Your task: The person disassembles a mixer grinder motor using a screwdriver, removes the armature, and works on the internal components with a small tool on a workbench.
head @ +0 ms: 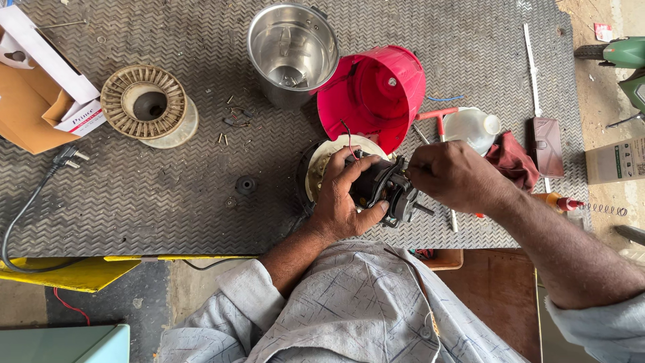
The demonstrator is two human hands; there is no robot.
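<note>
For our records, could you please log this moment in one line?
left hand: grips motor | right hand: at motor top | behind: red housing

Far left of the gripping hands — an open brown-and-white cardboard box (40,81); well right, a pale labelled carton (615,161) at the edge.

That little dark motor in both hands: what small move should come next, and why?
Probably a slight turn of the motor toward the right hand. The left hand grips its body while the right hand's fingertips pinch at its top edge, where a thin red wire leads away.
</note>
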